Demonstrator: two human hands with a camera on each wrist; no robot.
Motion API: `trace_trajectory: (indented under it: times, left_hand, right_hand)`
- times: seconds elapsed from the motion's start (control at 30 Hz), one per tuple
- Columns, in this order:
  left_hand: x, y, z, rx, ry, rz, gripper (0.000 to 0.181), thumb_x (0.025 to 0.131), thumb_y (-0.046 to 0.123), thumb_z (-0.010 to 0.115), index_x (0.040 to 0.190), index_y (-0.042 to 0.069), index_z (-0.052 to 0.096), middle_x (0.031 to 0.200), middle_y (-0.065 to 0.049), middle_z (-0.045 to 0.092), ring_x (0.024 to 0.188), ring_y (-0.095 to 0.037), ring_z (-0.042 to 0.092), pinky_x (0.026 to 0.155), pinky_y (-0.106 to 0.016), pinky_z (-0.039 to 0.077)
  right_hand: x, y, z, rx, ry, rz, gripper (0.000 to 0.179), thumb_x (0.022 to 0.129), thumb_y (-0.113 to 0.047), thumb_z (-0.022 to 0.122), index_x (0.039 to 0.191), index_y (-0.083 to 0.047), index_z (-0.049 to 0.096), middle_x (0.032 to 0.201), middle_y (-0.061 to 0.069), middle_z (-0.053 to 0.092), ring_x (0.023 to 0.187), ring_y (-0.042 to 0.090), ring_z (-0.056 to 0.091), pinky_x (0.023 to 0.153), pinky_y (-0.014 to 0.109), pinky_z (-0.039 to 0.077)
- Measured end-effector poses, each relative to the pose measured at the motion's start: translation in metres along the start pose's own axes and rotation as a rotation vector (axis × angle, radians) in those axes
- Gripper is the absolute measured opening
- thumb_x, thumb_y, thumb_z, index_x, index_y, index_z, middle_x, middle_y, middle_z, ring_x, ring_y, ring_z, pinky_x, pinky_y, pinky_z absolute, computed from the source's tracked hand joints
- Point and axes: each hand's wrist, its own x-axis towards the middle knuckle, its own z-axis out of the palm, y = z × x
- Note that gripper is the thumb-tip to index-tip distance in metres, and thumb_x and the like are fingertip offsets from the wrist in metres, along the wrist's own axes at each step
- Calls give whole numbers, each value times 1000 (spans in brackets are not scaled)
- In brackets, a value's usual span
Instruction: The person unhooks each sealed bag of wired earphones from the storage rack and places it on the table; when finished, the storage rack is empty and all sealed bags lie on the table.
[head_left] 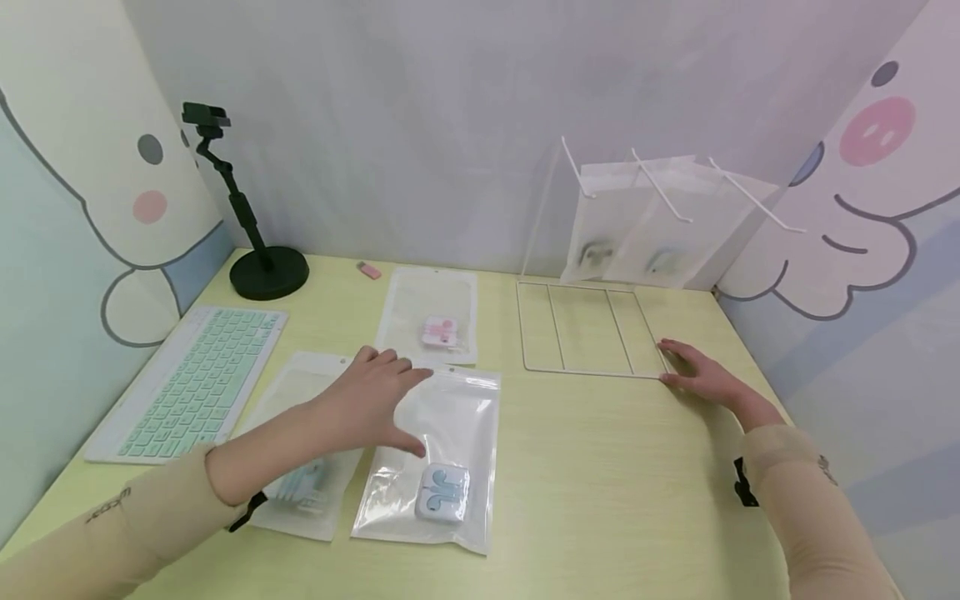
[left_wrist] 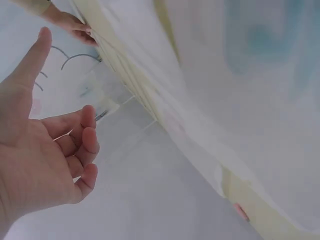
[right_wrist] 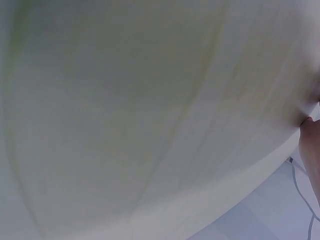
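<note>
My left hand hovers above the packets, thumb and fingers spread apart with nothing between them; the left wrist view shows its palm and loosely bent fingers. Below it lies a clear zip bag with light-blue earphones in a square case. Another bag, with bluish contents, is partly hidden under my left forearm. Behind them, a third bag holds pink earphones. At the right, my right hand touches the front right corner of a white wire display rack, thumb and fingers apart.
Bags with earphones hang from the rack's prongs. A mint-and-white keyboard lies at the left, with a black phone stand behind it. A small pink USB stick lies near the wall.
</note>
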Motion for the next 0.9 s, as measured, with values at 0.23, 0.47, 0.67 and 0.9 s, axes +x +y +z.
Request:
trace_trajectory:
  times: [0.23,0.47,0.67,0.9]
  left_hand:
    - [51,3,-19,-80,111,24,96,59,70,73,134,13,53,116,-2,60,99,-22,49,91,-43,35]
    - [104,11,-15,-145,126,35,95,64,69,71,138,16,48,132,-2,54,116,-24,46,98,-46,33]
    - [148,16,-4,-173,92,34,94,65,72,68,140,20,45,140,-1,48,128,-24,39,103,-48,28]
    - [190,14,28,-232,56,20,93,68,67,70,143,21,40,146,0,41,134,-26,33,106,-49,27]
  right_hand:
    - [0,2,0,-2,14,-18,67,90,-21,64,142,6,32,147,33,22,134,55,16,104,68,13]
    - [2,4,2,16,11,-18,67,89,-22,65,142,4,32,148,32,22,134,55,16,104,69,12]
    - [3,7,2,4,9,-16,68,89,-22,65,143,4,32,148,32,22,134,54,16,105,68,12]
    - [2,8,1,11,3,-16,68,90,-22,64,143,4,30,149,32,20,134,55,15,104,69,12]
